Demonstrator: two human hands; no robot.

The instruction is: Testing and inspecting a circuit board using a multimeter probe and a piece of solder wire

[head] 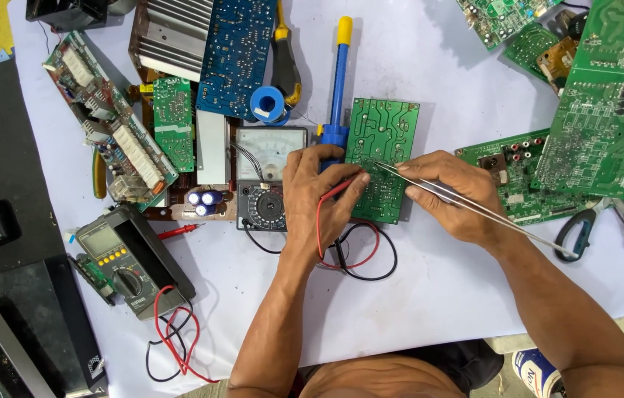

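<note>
A small green circuit board (380, 140) lies solder side up in the middle of the white table. My left hand (319, 195) rests at its left edge, pinching a red test lead (321, 221) whose tip meets the board. My right hand (448, 193) holds long metal tweezers (474, 206), their points touching the board near its centre. The red and black lead wires (367, 254) loop below my left hand. An analog multimeter (264, 177) sits just left of that hand.
A blue desoldering pump (338, 81) lies above the board. Several green circuit boards (607, 103) fill the right side, with scissors (611, 221) below them. A digital multimeter (124, 262), more boards (109, 125) and a solder spool (268, 103) are on the left.
</note>
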